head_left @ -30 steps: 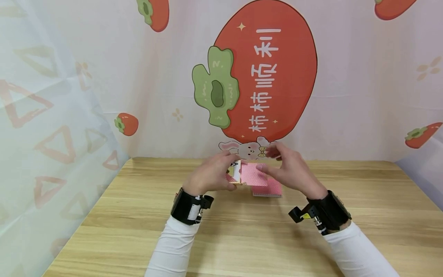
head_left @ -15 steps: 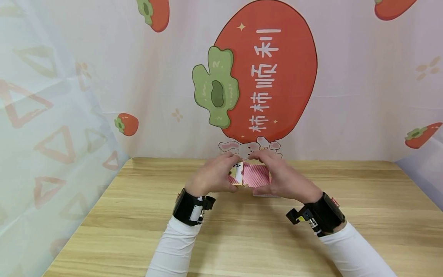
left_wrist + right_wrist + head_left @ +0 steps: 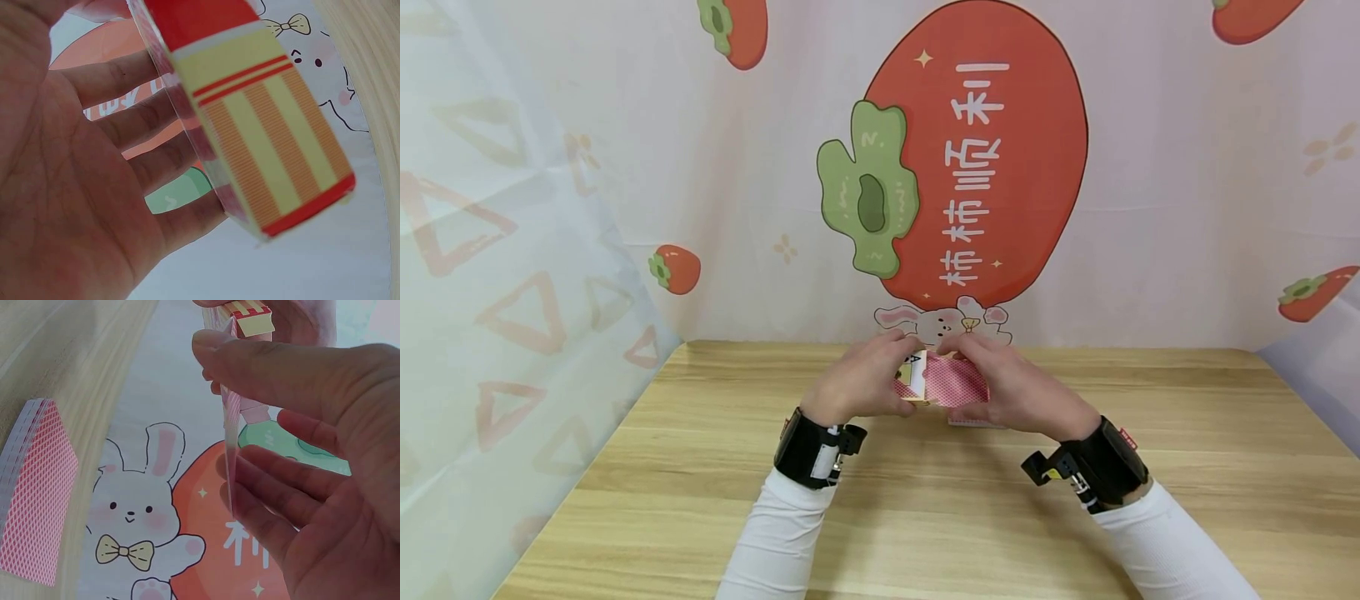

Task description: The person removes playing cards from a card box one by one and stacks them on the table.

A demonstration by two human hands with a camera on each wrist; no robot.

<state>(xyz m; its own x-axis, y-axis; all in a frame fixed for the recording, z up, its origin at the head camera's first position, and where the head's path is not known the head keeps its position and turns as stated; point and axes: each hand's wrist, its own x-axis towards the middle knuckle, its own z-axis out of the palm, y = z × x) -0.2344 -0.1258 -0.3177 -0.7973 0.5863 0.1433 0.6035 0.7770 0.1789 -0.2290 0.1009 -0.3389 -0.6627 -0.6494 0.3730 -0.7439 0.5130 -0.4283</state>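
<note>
My left hand point(image 3: 857, 382) holds a playing-card box point(image 3: 269, 125) with red, yellow and striped sides, raised above the table. An ace design shows on its face in the head view. A few pink-patterned playing cards point(image 3: 957, 382) lie at the box's open right end. My right hand point(image 3: 1022, 390) pinches them by their long edges between thumb and fingers, and they look slightly bowed. Edge-on in the right wrist view they form a thin sheet, so their number cannot be told. Whether they sit partly inside the box is hidden.
A deck of pink-backed cards point(image 3: 40, 494) lies on the wooden table point(image 3: 895, 533), mostly behind my right hand in the head view. A printed cloth point(image 3: 760, 167) with a large persimmon and a rabbit hangs at the table's back edge.
My right hand has come down and left from its raised pose and now grips the cards' edges. The cards bow more than half a second ago. The left hand has barely moved.
</note>
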